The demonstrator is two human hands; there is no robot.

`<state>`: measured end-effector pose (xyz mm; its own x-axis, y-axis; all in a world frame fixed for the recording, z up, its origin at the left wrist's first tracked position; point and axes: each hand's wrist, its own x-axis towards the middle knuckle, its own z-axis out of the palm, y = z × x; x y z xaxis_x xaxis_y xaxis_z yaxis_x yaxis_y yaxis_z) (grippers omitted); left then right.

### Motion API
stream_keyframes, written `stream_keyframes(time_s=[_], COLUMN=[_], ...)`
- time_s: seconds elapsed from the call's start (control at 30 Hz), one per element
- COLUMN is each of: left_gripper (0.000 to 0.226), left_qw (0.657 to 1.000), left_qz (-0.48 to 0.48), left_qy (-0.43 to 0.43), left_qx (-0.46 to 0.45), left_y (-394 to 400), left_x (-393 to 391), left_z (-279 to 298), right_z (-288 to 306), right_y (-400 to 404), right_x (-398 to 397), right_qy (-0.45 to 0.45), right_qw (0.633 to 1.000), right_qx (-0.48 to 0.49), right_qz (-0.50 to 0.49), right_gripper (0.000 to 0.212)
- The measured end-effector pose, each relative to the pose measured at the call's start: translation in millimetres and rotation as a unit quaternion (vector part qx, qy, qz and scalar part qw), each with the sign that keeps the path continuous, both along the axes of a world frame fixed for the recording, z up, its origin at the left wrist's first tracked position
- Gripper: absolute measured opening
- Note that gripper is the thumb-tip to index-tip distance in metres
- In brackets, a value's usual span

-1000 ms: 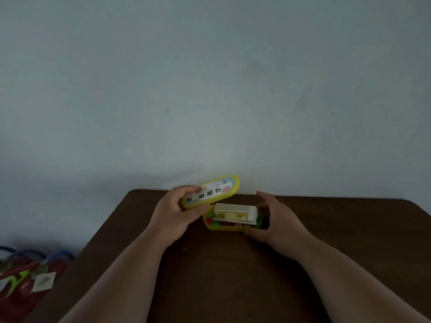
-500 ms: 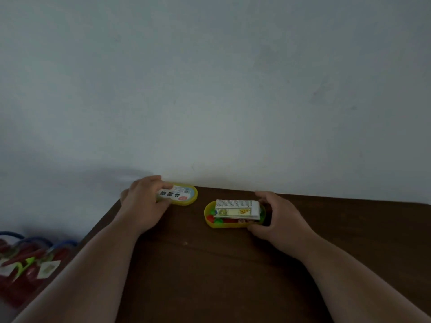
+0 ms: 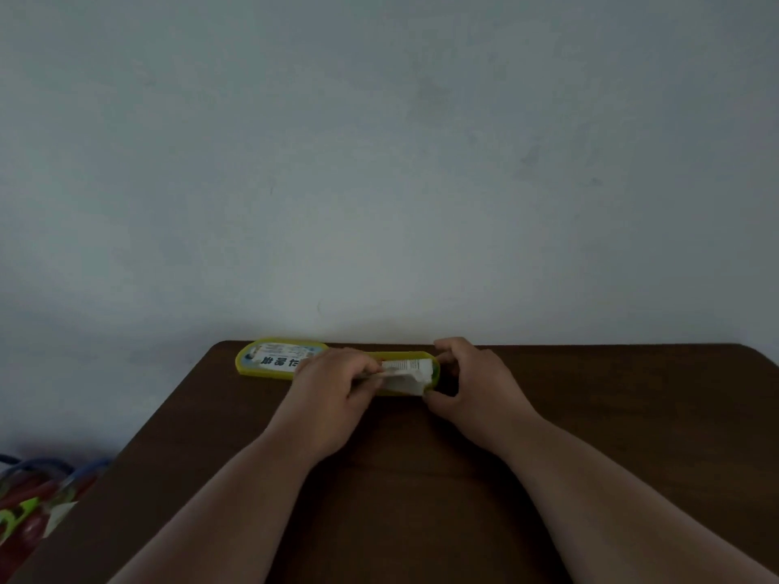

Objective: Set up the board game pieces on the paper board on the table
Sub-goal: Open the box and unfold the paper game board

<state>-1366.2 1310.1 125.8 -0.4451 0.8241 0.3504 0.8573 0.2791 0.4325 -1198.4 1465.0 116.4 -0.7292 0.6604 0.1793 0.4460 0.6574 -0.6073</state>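
A yellow oval game box [image 3: 423, 357] sits at the far edge of the dark brown table [image 3: 400, 491]. Its yellow lid [image 3: 269, 359], with a white printed label, lies flat just left of it. My left hand [image 3: 333, 385] pinches the folded white paper board [image 3: 406, 375] at its left end and lifts it off the box. My right hand [image 3: 472, 381] grips the right end of the box, thumb in front and fingers behind. The pieces inside the box are hidden by the paper and my hands.
A pale wall rises right behind the table's far edge. On the floor at the lower left lies a bundle of red, blue and green things [image 3: 29, 499] with a white tag. The table's left edge runs diagonally toward me.
My left hand set the lid down at the far left, let it go, and moved right to take hold of the folded paper. My right hand stayed on the box.
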Motion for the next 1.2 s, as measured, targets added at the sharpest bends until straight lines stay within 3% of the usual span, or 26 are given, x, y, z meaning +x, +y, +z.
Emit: stream_keyframes(time_s=[0.13, 0.33, 0.5, 0.57, 0.63, 0.73, 0.83, 0.93, 1.0, 1.07, 1.13, 1.2], left_gripper=[0.009, 0.01, 0.016, 0.01, 0.01, 0.02, 0.023, 0.029, 0.036, 0.058, 0.069, 0.06], left_qw=[0.979, 0.909, 0.8, 0.803, 0.843, 0.883, 0.883, 0.894, 0.897, 0.859, 0.783, 0.754], left_qz=[0.048, 0.138, 0.13, 0.12, 0.11, 0.081, 0.082, 0.116, 0.123, 0.078, 0.019, 0.002], left_qy=[-0.149, -0.247, -0.406, -0.428, -0.413, -0.386, -0.39, -0.357, -0.35, -0.428, -0.544, -0.579], left_qx=[0.13, 0.306, 0.423, 0.396, 0.327, 0.255, 0.247, 0.242, 0.241, 0.271, 0.301, 0.309], left_y=[-6, -10, -13, -15, -17, -17, -16, -18, -16, -11, -6, -6], left_x=[5, 7, 6, 9, 12, 18, 24, 26, 27, 31, 35, 38], left_z=[7, 14, 21, 23, 22, 24, 23, 21, 20, 18, 21, 25], right_z=[2, 0, -2, 8, 19, 23, 21, 22, 22, 20, 21, 21], right_y=[0, -2, 1, -4, -14, -30, -38, -38, -40, -45, -48, -46], right_x=[-1, 0, -1, 2, 3, -1, -5, -3, -4, -6, -7, -7], right_qy=[0.004, 0.004, 0.119, 0.202, 0.245, 0.203, 0.165, 0.191, 0.184, 0.169, 0.166, 0.186], right_qw=[1.0, 0.999, 0.992, 0.977, 0.962, 0.961, 0.975, 0.976, 0.972, 0.964, 0.953, 0.938], right_qx=[0.001, 0.032, -0.001, -0.049, -0.119, -0.173, -0.139, -0.092, -0.117, -0.166, -0.213, -0.264], right_qz=[-0.016, 0.017, -0.031, -0.039, -0.003, 0.071, 0.06, 0.051, 0.089, 0.125, 0.134, 0.129], right_gripper=[0.071, 0.059, 0.04, 0.025, 0.019, 0.034, 0.04, 0.026, 0.018, 0.033, 0.044, 0.027])
